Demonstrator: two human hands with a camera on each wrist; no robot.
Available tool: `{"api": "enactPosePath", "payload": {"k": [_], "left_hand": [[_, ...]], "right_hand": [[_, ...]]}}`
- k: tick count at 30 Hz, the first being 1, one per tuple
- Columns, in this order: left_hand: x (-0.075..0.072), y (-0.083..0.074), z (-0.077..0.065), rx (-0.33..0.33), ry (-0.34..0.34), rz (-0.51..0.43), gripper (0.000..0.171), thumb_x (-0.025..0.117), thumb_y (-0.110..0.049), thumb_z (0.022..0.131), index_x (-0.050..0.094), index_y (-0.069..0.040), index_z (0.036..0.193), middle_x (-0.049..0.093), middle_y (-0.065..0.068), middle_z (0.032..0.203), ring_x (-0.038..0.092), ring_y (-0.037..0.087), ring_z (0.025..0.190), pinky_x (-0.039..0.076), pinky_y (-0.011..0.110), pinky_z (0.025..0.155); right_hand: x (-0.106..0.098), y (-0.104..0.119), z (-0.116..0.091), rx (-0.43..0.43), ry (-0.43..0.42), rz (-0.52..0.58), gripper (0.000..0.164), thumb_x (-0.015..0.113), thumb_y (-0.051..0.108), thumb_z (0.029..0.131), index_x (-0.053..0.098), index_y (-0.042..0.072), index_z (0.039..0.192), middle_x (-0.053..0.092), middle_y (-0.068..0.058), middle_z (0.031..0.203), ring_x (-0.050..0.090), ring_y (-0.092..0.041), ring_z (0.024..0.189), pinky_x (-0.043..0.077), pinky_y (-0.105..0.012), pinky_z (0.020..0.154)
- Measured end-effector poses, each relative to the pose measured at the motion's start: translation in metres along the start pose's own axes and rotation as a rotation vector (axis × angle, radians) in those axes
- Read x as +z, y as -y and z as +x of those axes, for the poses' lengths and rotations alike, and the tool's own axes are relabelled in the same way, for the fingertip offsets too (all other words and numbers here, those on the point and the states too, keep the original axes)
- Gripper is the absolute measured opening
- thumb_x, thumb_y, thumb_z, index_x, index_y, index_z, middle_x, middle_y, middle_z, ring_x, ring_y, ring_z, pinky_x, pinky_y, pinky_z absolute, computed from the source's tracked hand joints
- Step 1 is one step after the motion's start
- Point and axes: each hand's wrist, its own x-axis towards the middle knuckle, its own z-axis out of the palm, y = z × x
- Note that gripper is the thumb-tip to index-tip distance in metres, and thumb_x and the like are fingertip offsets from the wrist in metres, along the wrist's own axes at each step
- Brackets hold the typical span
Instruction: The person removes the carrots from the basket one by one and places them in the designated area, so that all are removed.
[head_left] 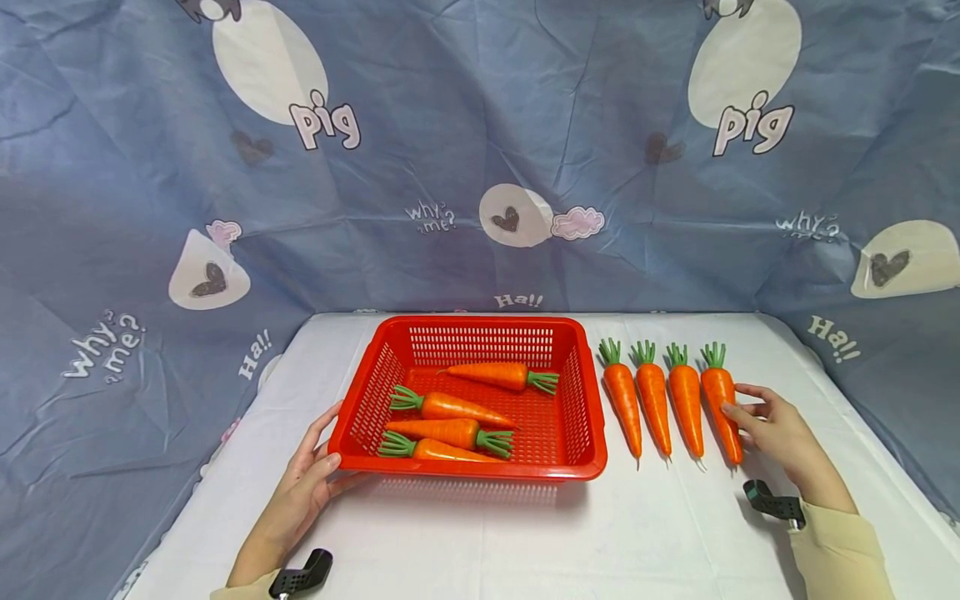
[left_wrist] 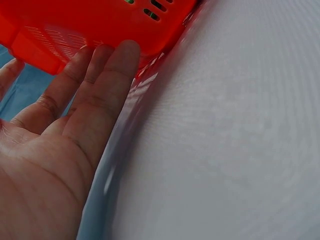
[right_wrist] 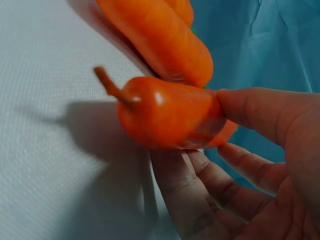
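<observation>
A red plastic basket (head_left: pixel 465 468) with slotted walls stands on the white table, several carrots with green tops lying inside, among them a carrot (head_left: pixel 487 374) near the back. My left hand (head_left: pixel 298 492) holds the basket's front left corner, thumb at the rim; in the left wrist view its long fingers (left_wrist: pixel 107 82) reach against the red outside. To the right of the basket, carrots lie side by side, tops away from me. My right hand (head_left: pixel 772 425) pinches the rightmost carrot (head_left: pixel 720 400), thumb on one side and fingers on the other; its thin root tip shows in the right wrist view.
Beside the held carrot lie three others: a near one (head_left: pixel 685 404), a middle one (head_left: pixel 652 404) and one (head_left: pixel 621 400) close to the basket's right wall. A blue printed cloth (head_left: pixel 450 150) hangs behind the white tabletop (head_left: pixel 585 550) and along its sides.
</observation>
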Motion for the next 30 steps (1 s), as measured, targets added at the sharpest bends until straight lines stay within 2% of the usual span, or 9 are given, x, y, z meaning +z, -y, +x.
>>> {"api": "enactPosePath", "payload": {"k": [7,20,30], "left_hand": [[-0.0008,0.0008,0.0001,-0.016,-0.004,0.001,0.068,0.041,-0.011,0.112,0.015,-0.027,0.173,0.054,-0.008,0.153,0.068,0.012,0.130,0.061,0.035,0.101],[-0.0018,0.0014,-0.0005,0.013,0.025,-0.010,0.068,0.039,-0.010,0.112,0.015,-0.028,0.173,0.054,-0.009,0.154,0.067,0.012,0.132,0.061,0.035,0.102],[-0.0021,0.0013,-0.0005,0.022,0.027,-0.014,0.068,0.039,-0.009,0.112,0.015,-0.026,0.173,0.055,-0.009,0.154,0.068,0.013,0.132,0.061,0.035,0.101]], "right_hand": [[0.0012,0.0018,0.0000,-0.017,-0.009,-0.030,0.076,0.059,0.039,0.110,0.032,-0.014,0.157,0.058,-0.040,0.129,0.064,-0.012,0.084,0.059,-0.022,0.069],[0.0015,0.0032,0.0008,-0.021,-0.020,-0.096,0.075,0.058,0.043,0.110,0.037,-0.014,0.154,0.057,-0.045,0.134,0.068,-0.019,0.087,0.057,-0.022,0.068],[0.0017,0.0034,0.0018,0.013,-0.013,-0.112,0.079,0.057,0.047,0.109,0.037,-0.014,0.154,0.055,-0.043,0.133,0.066,-0.024,0.088,0.057,-0.022,0.068]]}}
